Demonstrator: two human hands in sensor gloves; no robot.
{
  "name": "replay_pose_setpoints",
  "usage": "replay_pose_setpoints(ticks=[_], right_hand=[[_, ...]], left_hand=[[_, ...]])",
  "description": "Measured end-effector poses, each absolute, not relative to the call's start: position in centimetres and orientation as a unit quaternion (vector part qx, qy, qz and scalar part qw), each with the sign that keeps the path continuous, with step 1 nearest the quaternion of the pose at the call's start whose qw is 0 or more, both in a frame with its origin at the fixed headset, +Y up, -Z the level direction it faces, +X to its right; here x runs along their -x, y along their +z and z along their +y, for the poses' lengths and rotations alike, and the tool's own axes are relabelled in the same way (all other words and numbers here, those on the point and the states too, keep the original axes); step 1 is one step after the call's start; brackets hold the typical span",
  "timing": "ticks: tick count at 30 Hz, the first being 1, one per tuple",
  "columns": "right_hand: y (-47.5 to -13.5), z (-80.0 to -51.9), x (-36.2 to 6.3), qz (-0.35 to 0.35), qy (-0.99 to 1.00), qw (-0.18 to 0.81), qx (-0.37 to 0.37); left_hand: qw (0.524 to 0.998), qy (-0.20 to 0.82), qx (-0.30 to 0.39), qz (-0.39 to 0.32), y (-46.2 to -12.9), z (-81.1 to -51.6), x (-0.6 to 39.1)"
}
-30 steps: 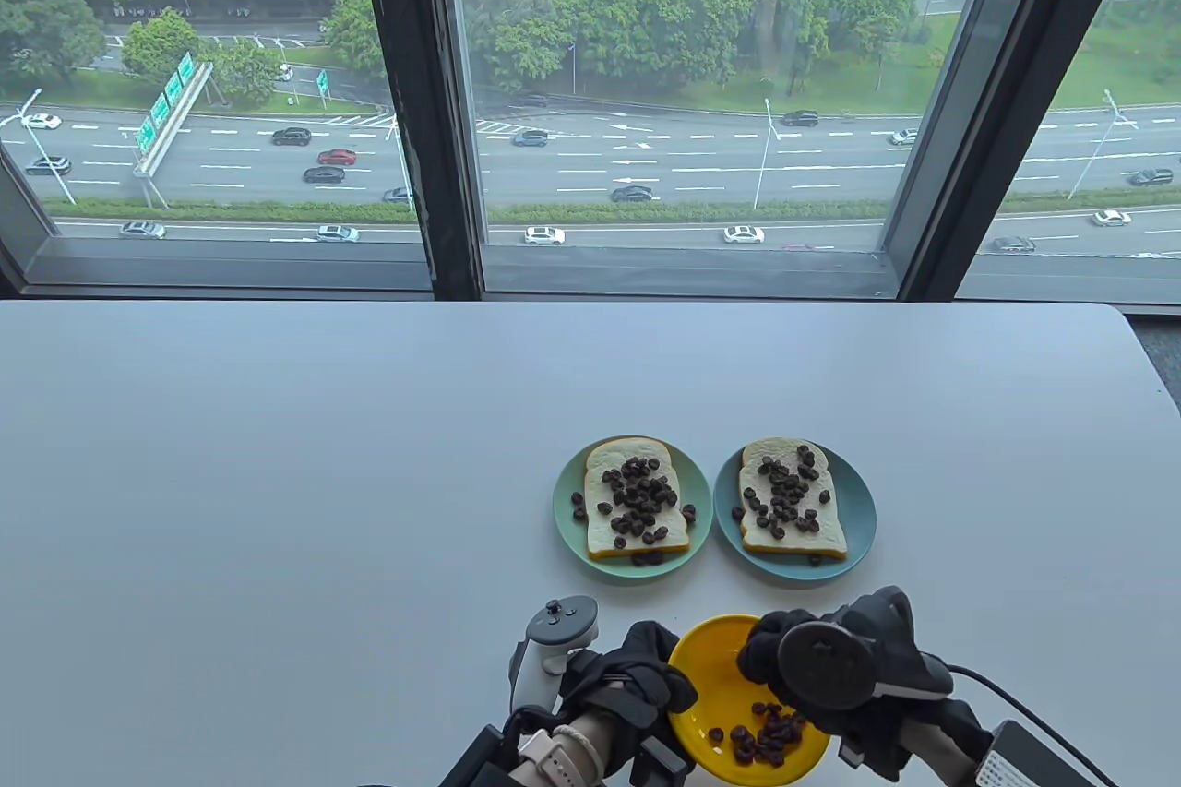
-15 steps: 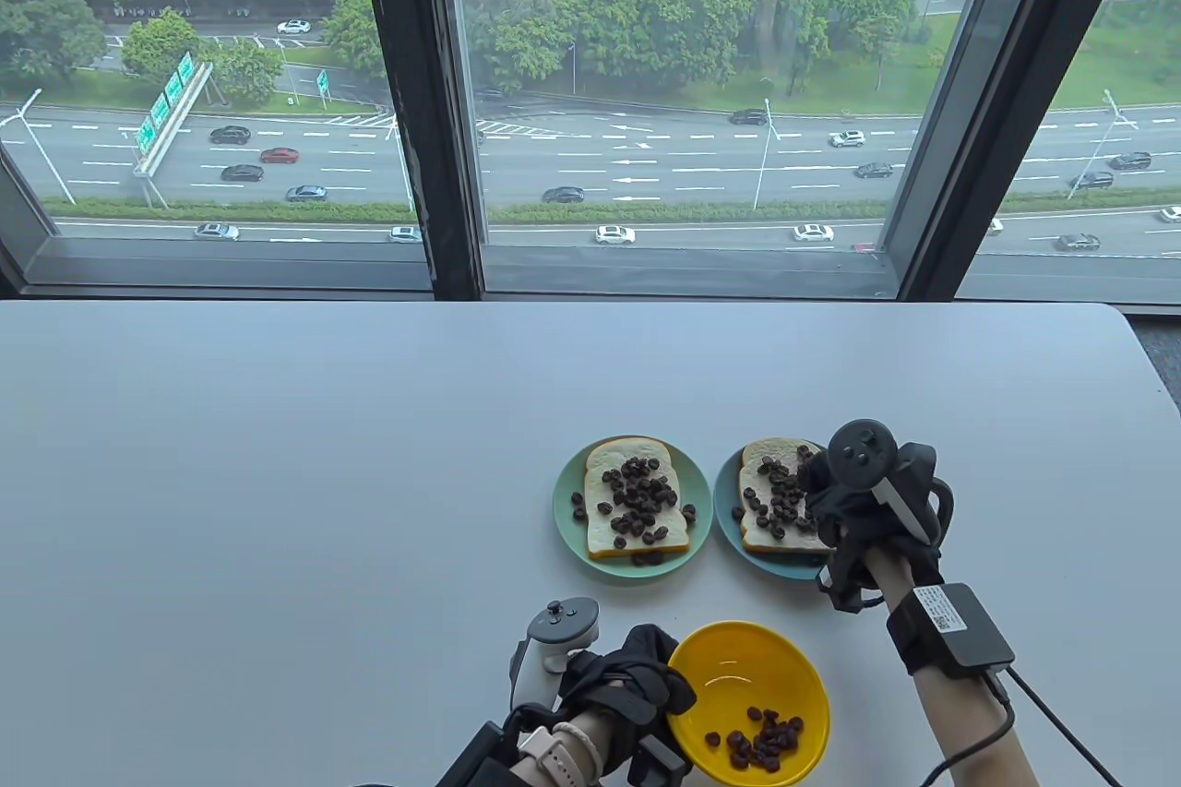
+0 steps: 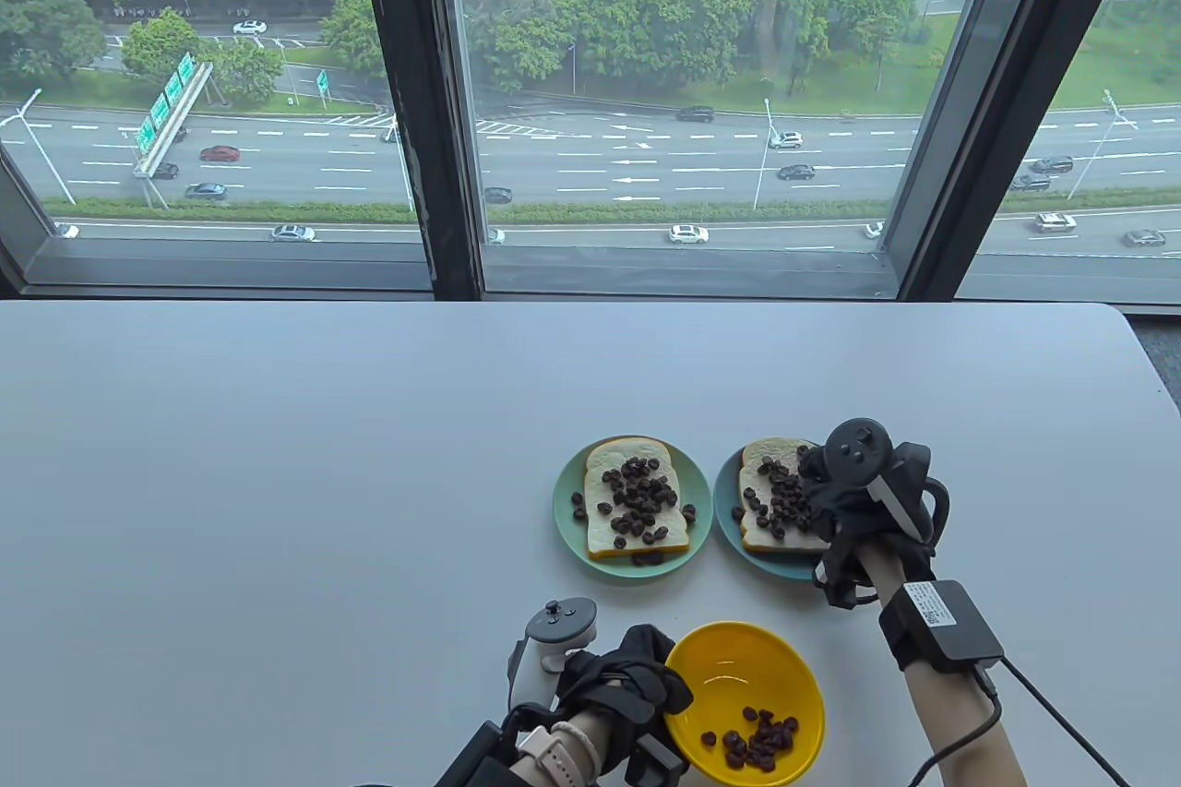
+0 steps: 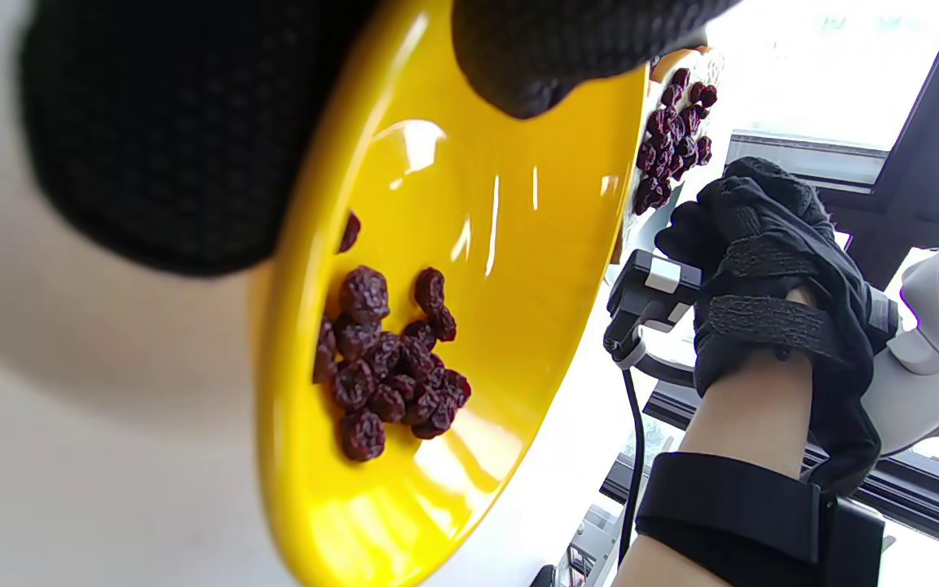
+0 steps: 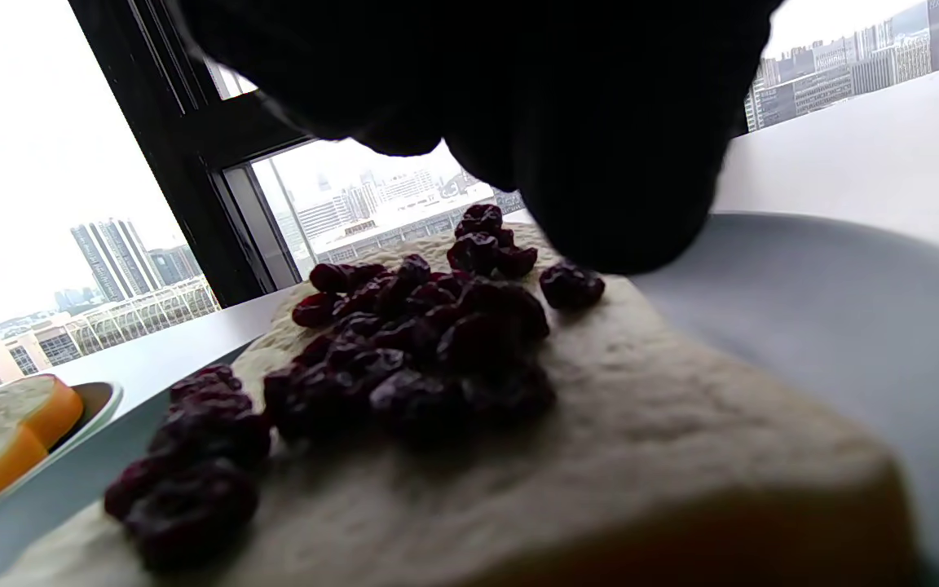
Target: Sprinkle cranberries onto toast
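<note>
White table (image 3: pixel 277 473) before a large window (image 3: pixel 664 104) looking out on a road and trees. Two plates side by side near the front: green plate (image 3: pixel 565 518) on the left, blue plate (image 3: pixel 863 521) on the right, each bearing one slice of toast scattered with dark cranberries. Left toast (image 3: pixel 637 506) fully in sight, a few berries spilled onto its plate. Right toast (image 3: pixel 761 538) partly covered by the right hand (image 3: pixel 853 501), gloved in black, tracker on its back, hovering low over the slice's right side. From the right wrist view, gloved fingers (image 5: pixel 600 163) bunched and hanging just above the berries on that toast (image 5: pixel 600 456); whether anything is pinched between them cannot be told. Nearer the front edge, yellow bowl (image 3: pixel 738 667) with a small heap of cranberries (image 3: pixel 757 736) at its near side. Left hand (image 3: pixel 627 685) gripping the bowl's left rim, thumb (image 4: pixel 551 49) over the inside edge, remaining fingers under the outside wall, as shown in the left wrist view, with the bowl (image 4: pixel 502 269) tilted across that frame.
</note>
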State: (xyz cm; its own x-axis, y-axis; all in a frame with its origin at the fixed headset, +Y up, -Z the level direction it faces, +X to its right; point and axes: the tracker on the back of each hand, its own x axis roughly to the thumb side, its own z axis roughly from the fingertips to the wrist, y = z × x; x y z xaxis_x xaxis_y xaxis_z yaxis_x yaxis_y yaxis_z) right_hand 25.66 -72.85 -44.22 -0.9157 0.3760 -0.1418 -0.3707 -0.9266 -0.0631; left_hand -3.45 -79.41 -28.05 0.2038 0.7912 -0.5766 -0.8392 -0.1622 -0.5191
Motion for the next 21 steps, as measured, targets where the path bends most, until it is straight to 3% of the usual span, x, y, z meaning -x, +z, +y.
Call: replay_pose_setpoints(ticks=[10,16,21], right_hand=[[-38.6,-71.5,-25.4,-0.003,0.977,0.212,0.033],[-34.4,-69.5,-24.9,-0.026,0.97,0.241,0.007],[-33.0,-69.2,-25.2,-0.025,0.967,0.253,0.001]], left_hand=[[0.655,0.641,0.399,0.024,-28.6,-78.4,4.1],[0.654,0.674,0.342,0.046,-29.4,-77.1,6.2],[0.644,0.706,0.284,0.077,-29.7,-75.7,9.0]])
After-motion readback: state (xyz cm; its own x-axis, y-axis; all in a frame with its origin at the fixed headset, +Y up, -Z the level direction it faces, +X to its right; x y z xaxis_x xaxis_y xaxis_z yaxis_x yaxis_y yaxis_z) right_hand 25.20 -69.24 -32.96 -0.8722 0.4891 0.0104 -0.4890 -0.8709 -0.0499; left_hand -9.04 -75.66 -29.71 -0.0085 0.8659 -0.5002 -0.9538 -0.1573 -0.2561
